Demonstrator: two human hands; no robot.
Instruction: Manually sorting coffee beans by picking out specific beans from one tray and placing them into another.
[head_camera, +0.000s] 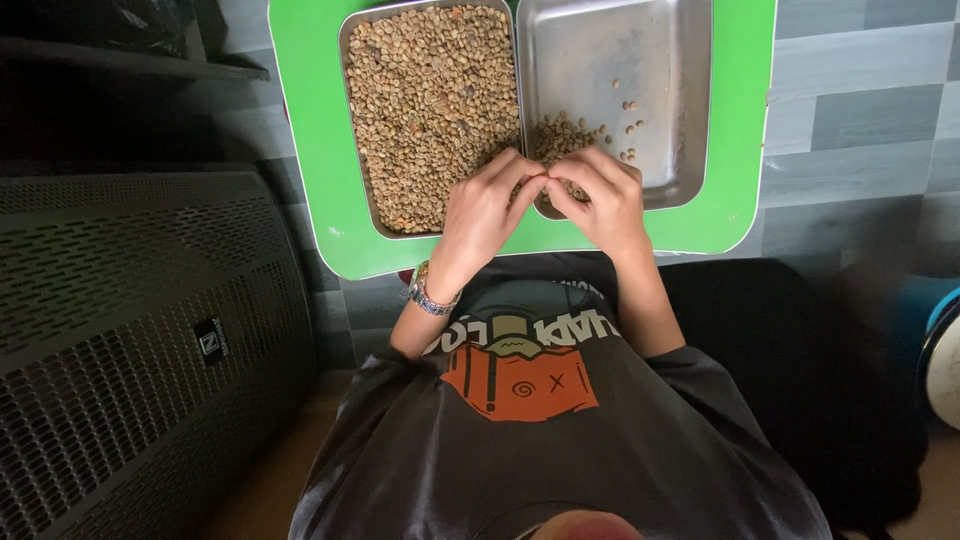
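Head view, looking straight down over the person's chest. Green tray (320, 150) lies ahead on a grey tiled floor (860, 120), w/ two metal pans side by side on it, edges touching.

Left pan (365, 110): nearly full of small pale green-brown beans (430, 100), spread in an even layer.

Right pan (650, 60): mostly bare metal. Small bean pile (562, 135) in its near-left corner, plus a few loose beans scattered just right of the pile.

Left hand (485, 212) and right hand (603, 200) meet over the near edge where the two pans join. Fingertips of both curl inward & touch each other, thumbs and forefingers pinched close together. Whatever sits between the tips is too small to see; can't tell if a bean is held. Right hand partly covers the small pile, left hand overlaps the full pan's near-right corner.

Left wrist wears a beaded bracelet (430, 297). Both forearms come up from a dark grey shirt (560, 440) w/ an orange print on the chest.

Left of the person: big black speaker (130, 340) w/ perforated grille, standing beside the tray. Far right edge: part of a round blue-and-white thing (940, 350), cut off by the frame.
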